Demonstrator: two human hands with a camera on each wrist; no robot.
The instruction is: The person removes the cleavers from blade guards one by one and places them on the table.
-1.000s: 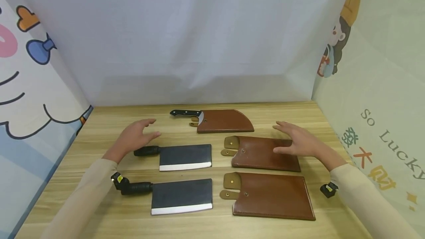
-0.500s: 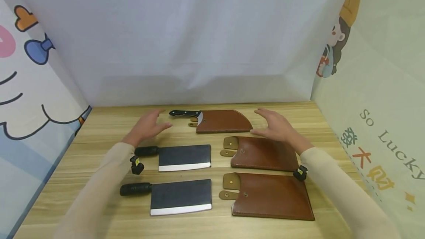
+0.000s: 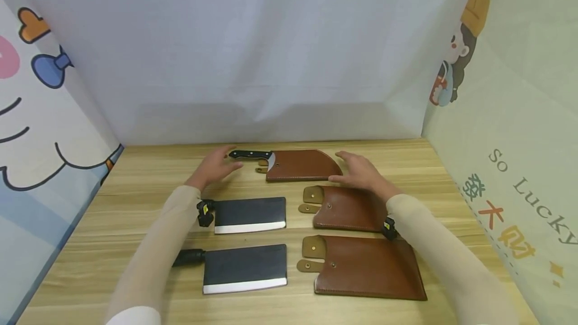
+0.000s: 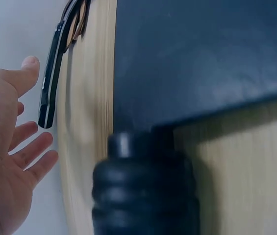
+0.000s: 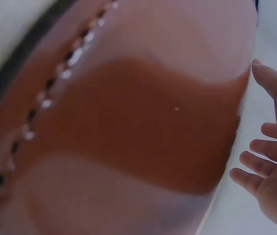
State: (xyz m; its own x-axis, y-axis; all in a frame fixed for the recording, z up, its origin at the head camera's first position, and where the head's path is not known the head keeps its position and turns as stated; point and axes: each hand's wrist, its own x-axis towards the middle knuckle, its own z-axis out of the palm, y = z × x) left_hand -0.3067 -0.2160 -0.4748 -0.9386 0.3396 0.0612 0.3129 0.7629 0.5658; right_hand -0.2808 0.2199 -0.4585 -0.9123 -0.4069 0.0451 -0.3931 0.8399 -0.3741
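Note:
At the back of the table lies a cleaver with a black riveted handle [image 3: 249, 154], its blade inside a brown leather sheath [image 3: 302, 165]. My left hand [image 3: 217, 167] is at the end of that handle, fingers spread; the left wrist view shows the thumb beside the handle [image 4: 52, 73] and nothing gripped. My right hand [image 3: 358, 172] is at the sheath's rounded end, fingers apart and holding nothing. In the right wrist view that hand [image 5: 275, 142] appears beyond a stitched brown sheath [image 5: 143, 117], close to the camera.
Two bare dark cleavers lie at left, one in the middle row [image 3: 250, 212] and one in front [image 3: 246, 265]. Opposite them are two brown sheaths with tan straps, a middle one [image 3: 347, 207] and a front one [image 3: 368, 265]. A pale curtain [image 3: 280, 54] hangs behind.
Both hands have moved forward and inward, from above the middle row to the two ends of the sheathed cleaver. The cleavers and sheaths have stayed in place.

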